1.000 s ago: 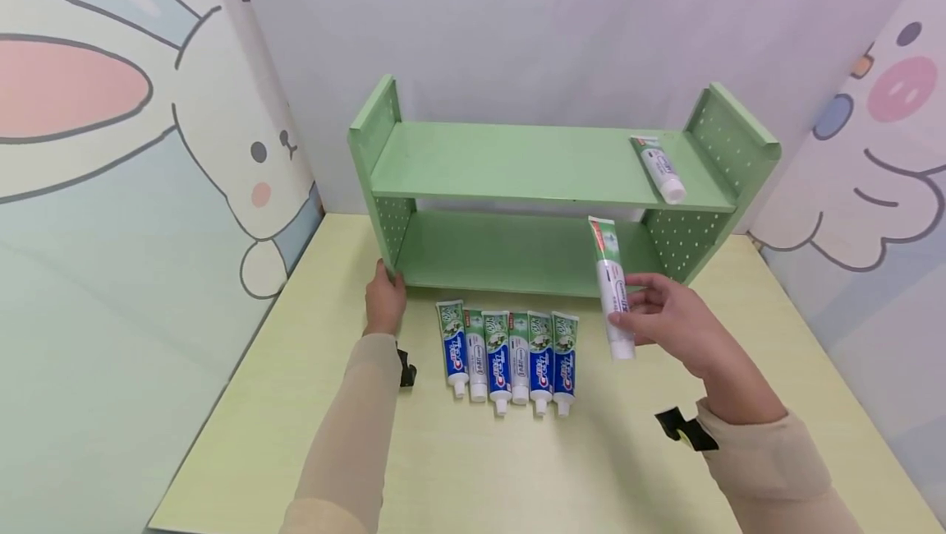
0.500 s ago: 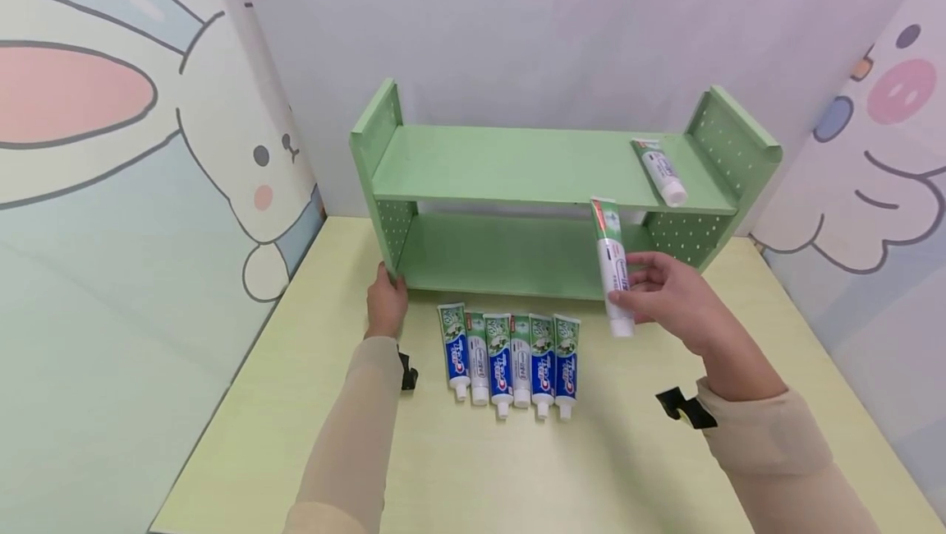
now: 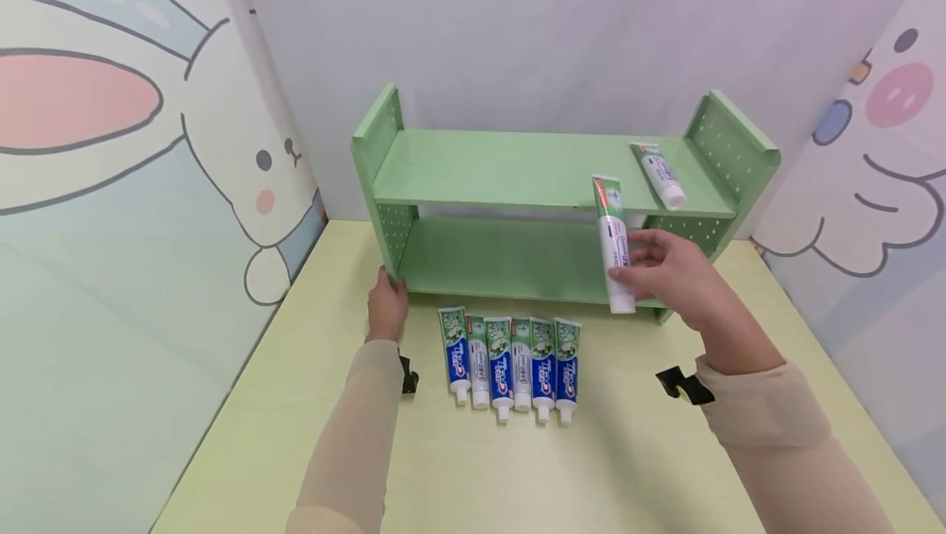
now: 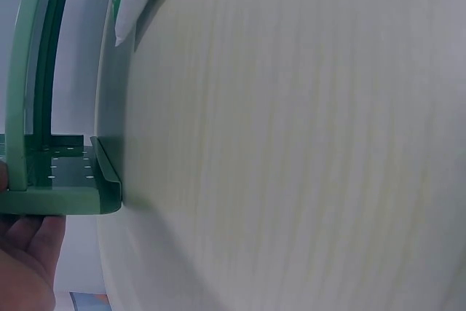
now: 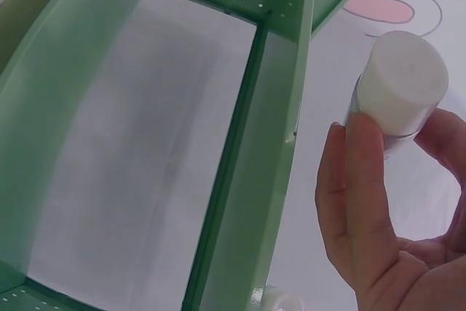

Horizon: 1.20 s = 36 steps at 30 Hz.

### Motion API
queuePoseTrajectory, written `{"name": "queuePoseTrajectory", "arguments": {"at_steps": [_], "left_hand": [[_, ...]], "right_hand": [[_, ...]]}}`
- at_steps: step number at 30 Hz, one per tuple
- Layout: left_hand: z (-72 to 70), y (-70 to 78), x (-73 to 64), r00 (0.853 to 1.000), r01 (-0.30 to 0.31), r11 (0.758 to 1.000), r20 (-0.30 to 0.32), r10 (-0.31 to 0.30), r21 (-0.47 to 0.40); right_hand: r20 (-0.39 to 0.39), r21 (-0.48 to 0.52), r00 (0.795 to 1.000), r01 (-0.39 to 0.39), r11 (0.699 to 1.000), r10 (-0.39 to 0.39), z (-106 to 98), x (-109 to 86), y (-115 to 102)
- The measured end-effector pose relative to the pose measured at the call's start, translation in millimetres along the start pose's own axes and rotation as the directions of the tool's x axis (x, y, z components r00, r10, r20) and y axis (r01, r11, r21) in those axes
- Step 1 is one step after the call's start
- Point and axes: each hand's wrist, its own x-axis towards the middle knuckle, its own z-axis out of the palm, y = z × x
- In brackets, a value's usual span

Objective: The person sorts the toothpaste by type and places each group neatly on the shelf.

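Note:
My right hand [image 3: 668, 275] pinches a white and green toothpaste tube [image 3: 615, 246] between thumb and fingers, cap end down. In the head view the tube overlaps the front edge of the upper board of a green two-tier shelf [image 3: 510, 168]. The right wrist view shows the tube's white cap [image 5: 406, 74] close up. My left hand [image 3: 387, 308] grips the lower front corner of the shelf's left side panel, its fingers [image 4: 40, 242] against the outer face. A second white and green tube [image 3: 660, 175] lies on the upper board at the right.
On the table [image 3: 473, 476] before the shelf lies a row of several toothpaste tubes, blue Crest ones [image 3: 499, 365] mixed with white and green ones [image 3: 521, 365]. A wall with a cartoon rabbit [image 3: 244, 140] stands at the left, another with a pig [image 3: 887, 140] at the right.
My right hand has risen with the toothpaste tube, from in front of the lower tier up to the upper board's edge. The left hand stays on the shelf's side panel.

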Motion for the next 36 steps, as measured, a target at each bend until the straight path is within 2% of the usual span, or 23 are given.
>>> {"name": "queuePoseTrajectory", "arguments": {"at_steps": [27, 36], "left_hand": [[0.6, -4.5, -0.1, 1.0, -0.011, 1.0, -0.001, 0.011, -0.001], [-1.4, -0.1, 0.4, 1.0, 0.007, 1.0, 0.006, -0.007, -0.001]], "right_hand": [[-0.082, -0.049, 0.996, -0.048, 0.998, 0.044, -14.3, 37.5, -28.1], [-0.094, -0.049, 0.995, -0.039, 0.998, 0.035, -19.1, 50.8, -34.4]]}}
